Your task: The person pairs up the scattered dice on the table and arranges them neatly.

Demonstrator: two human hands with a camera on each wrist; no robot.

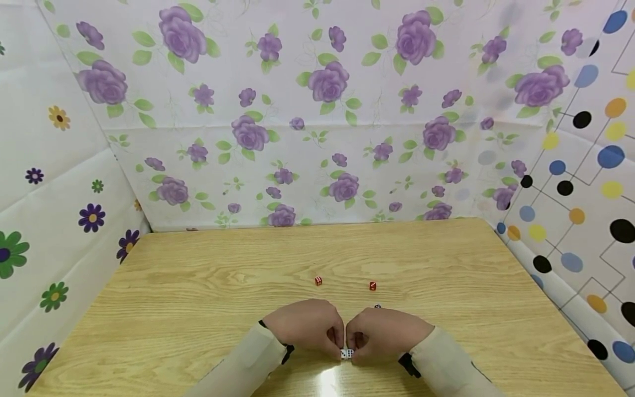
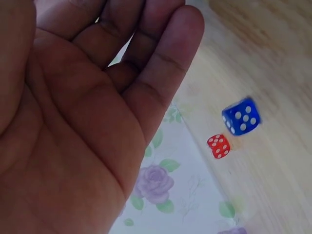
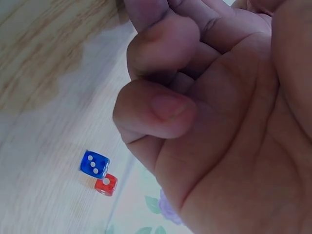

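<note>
Two white dice (image 1: pixel 343 354) sit side by side at the front of the table, touching or nearly so. My left hand (image 1: pixel 310 326) pinches the left one between thumb and fingertip, and my right hand (image 1: pixel 387 332) pinches the other the same way. The two hands almost meet above them. In both wrist views the palms fill much of the picture and the white dice are hidden. A blue die (image 2: pixel 242 117) and a red die (image 2: pixel 218 146) lie beyond the left hand. Past the right hand are another blue die (image 3: pixel 94 164) and a red die (image 3: pixel 106 185).
On the wood-grain table (image 1: pixel 198 275), two red dice stand apart behind the hands, left (image 1: pixel 318 281) and right (image 1: pixel 372 286). A dark die (image 1: pixel 378 306) peeks out behind the right hand. A flowered cloth (image 1: pixel 297 127) hangs at the back, with patterned cloths at both sides.
</note>
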